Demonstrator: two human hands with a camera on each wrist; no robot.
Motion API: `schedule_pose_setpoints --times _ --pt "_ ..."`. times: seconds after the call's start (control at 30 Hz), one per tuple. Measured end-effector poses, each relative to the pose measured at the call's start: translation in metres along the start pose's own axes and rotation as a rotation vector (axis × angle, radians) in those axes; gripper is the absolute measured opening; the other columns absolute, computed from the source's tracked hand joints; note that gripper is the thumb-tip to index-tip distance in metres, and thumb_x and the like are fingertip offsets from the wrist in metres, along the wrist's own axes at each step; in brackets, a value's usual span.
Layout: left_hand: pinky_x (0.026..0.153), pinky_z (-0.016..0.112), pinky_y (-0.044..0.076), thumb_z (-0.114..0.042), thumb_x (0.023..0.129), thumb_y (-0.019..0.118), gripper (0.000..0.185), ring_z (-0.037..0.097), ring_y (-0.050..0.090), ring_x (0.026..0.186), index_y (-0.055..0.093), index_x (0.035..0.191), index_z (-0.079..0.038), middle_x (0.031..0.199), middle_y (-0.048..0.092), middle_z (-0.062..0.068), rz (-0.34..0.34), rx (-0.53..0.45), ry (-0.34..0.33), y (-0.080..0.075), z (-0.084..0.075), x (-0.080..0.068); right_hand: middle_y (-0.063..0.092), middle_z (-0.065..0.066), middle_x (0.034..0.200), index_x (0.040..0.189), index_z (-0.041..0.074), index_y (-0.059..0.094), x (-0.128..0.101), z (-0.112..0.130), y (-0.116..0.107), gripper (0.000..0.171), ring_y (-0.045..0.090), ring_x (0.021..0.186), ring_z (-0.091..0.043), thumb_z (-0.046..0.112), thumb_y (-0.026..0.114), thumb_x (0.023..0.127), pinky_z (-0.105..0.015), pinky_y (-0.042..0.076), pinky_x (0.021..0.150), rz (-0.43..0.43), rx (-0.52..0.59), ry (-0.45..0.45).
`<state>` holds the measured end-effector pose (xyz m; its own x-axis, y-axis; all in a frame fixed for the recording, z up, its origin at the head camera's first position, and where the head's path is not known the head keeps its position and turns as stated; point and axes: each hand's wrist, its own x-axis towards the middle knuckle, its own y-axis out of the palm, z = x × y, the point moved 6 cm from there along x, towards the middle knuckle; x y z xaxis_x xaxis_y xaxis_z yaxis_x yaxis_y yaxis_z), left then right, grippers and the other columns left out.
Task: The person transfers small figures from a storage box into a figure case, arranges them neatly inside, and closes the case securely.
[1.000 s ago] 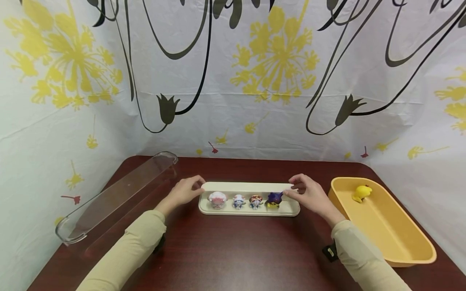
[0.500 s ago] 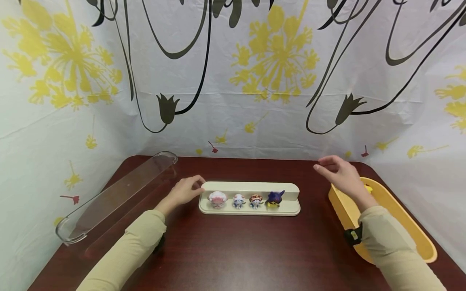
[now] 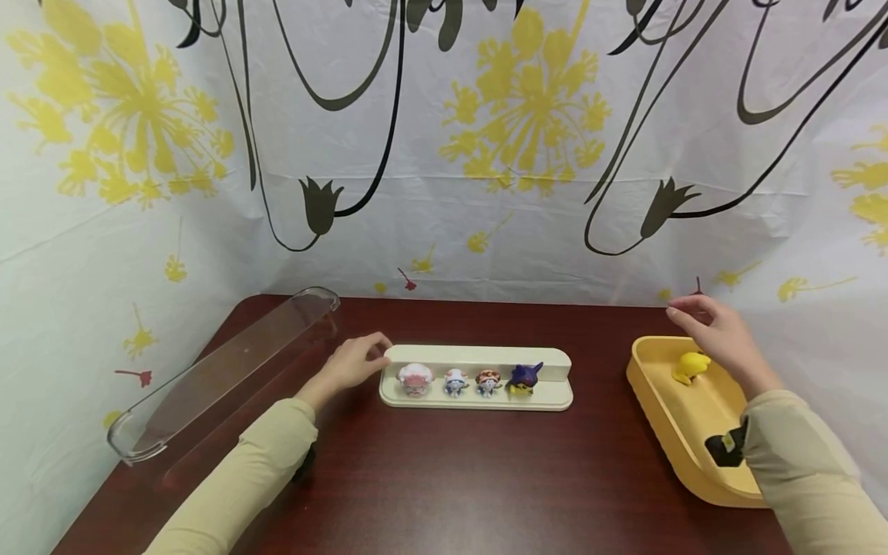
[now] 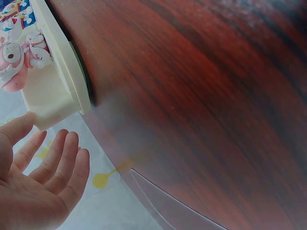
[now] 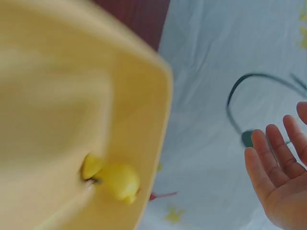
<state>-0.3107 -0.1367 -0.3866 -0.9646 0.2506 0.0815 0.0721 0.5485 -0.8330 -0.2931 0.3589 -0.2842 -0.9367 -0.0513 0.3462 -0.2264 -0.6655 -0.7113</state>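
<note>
Leftmost, clear lid [image 3: 222, 370] lies on table [image 3: 444, 478], slanting away, well left of L hand [image 3: 354, 362] and untouched. L hand fingers loose, nearly straight, grasping nothing; fingertips [image 3: 380, 348] rest against left end of cream tray [image 3: 479, 397]. L wrist view agrees: tray corner [image 4: 53, 103] just beyond fingertips [image 4: 67, 143], palm open.

Tray's long axis runs L-R, straight off to the right of those fingertips. Four figurines stand in a row along it: pink-white one [image 3: 415, 379] nearest the L fingers, then small white one [image 3: 455, 381], red-capped one [image 3: 489, 381], purple one [image 3: 524, 379] farthest.

R hand [image 3: 721, 339] hovers above far end of yellow tub [image 3: 659, 416], well apart from tray. Fingers spread and relaxed, holding nothing; R wrist view shows bare open palm [image 5: 283, 182]. Yellow duck-like toy [image 3: 690, 366] lies inside tub at its far end, just below and slightly left of the R fingers, not touched. In R wrist view toy [image 5: 112, 179] sits against tub wall [image 5: 153, 120], left of the palm.

Key relation: toy is by far nearer R hand than L; it lies under the R fingertips, a short drop down and inward. Toy's own long axis: roughly L-R in head view, hard to fix further.
</note>
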Motion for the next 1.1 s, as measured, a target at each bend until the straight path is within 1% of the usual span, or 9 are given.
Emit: schedule_pose_setpoints --times 0.17,0.33,0.47,0.53,0.6,0.7,0.77,0.83,1.1 --pt "0.066 0.039 0.043 -0.02 0.084 0.061 0.023 0.019 0.056 0.084 0.058 0.105 -0.012 0.089 0.06 0.002 -0.004 0.001 0.0 0.0 0.0 0.0 0.054 0.021 0.088 0.106 0.004 0.054 -0.005 -0.023 -0.006 0.029 0.045 0.078 0.013 0.026 0.053 0.088 -0.012 0.035 0.064 0.024 -0.004 0.008" --pt "0.066 0.038 0.043 -0.02 0.084 0.061 0.022 0.019 0.056 0.083 0.058 0.105 -0.012 0.088 0.06 0.002 -0.003 -0.005 0.008 0.0 -0.001 0.0 0.058 0.017 0.088 0.108 0.0 0.053 -0.009 -0.041 -0.006 0.032 0.045 0.077 0.014 0.025 0.054 0.089 -0.013 0.037 0.063 0.052 -0.001 0.025" --pt "0.065 0.037 0.043 -0.02 0.084 0.06 0.022 0.019 0.056 0.083 0.058 0.105 -0.011 0.088 0.06 0.003 -0.005 -0.006 0.013 -0.002 -0.001 -0.001 0.058 0.011 0.09 0.11 -0.001 0.053 -0.011 -0.056 -0.004 0.035 0.045 0.078 0.012 0.027 0.053 0.089 -0.016 0.038 0.063 0.075 -0.035 0.037" --pt "0.065 0.037 0.043 -0.02 0.084 0.06 0.022 0.019 0.056 0.083 0.058 0.104 -0.011 0.088 0.06 0.002 -0.008 -0.007 0.015 -0.002 -0.002 -0.001 0.06 0.002 0.094 0.111 -0.002 0.052 -0.013 -0.062 -0.003 0.036 0.049 0.084 0.0 0.026 0.053 0.089 -0.019 0.038 0.064 0.091 -0.063 0.037" --pt "0.065 0.037 0.043 -0.019 0.084 0.061 0.022 0.019 0.056 0.082 0.058 0.104 -0.012 0.087 0.06 0.002 -0.009 -0.007 0.018 -0.003 -0.002 -0.001 0.059 -0.012 0.101 0.113 -0.004 0.051 -0.014 -0.069 -0.001 0.039 0.051 0.092 -0.017 0.027 0.052 0.089 -0.027 0.039 0.068 0.109 -0.08 0.046" --pt "0.065 0.037 0.043 -0.021 0.084 0.061 0.021 0.019 0.056 0.083 0.058 0.104 -0.013 0.088 0.06 0.002 -0.007 -0.006 0.014 -0.002 -0.002 -0.001 0.049 -0.029 0.112 0.116 -0.007 0.047 -0.017 -0.077 0.003 0.044 0.042 0.102 -0.042 0.028 0.051 0.089 -0.042 0.038 0.073 0.14 -0.073 0.068" --pt "0.065 0.037 0.043 -0.021 0.084 0.061 0.021 0.019 0.056 0.083 0.058 0.104 -0.013 0.088 0.06 0.002 -0.006 -0.006 0.018 -0.002 -0.002 -0.001 0.044 -0.034 0.116 0.118 -0.008 0.044 -0.02 -0.082 0.005 0.046 0.038 0.104 -0.047 0.028 0.05 0.09 -0.05 0.035 0.075 0.159 -0.047 0.088" --pt "0.065 0.037 0.043 -0.021 0.084 0.061 0.021 0.019 0.056 0.083 0.058 0.103 -0.014 0.088 0.06 0.002 -0.005 -0.01 0.016 -0.002 -0.002 -0.001 0.042 -0.035 0.117 0.119 -0.008 0.042 -0.022 -0.087 0.006 0.048 0.036 0.105 -0.047 0.029 0.049 0.09 -0.054 0.033 0.076 0.168 -0.041 0.105" --pt "0.064 0.036 0.043 -0.022 0.084 0.061 0.021 0.019 0.056 0.083 0.058 0.103 -0.015 0.088 0.06 0.002 0.003 -0.01 0.015 -0.001 0.0 -0.001 0.038 -0.038 0.118 0.123 -0.014 0.037 -0.025 -0.102 0.01 0.053 0.033 0.105 -0.052 0.027 0.048 0.091 -0.056 0.03 0.077 0.2 -0.063 0.116"
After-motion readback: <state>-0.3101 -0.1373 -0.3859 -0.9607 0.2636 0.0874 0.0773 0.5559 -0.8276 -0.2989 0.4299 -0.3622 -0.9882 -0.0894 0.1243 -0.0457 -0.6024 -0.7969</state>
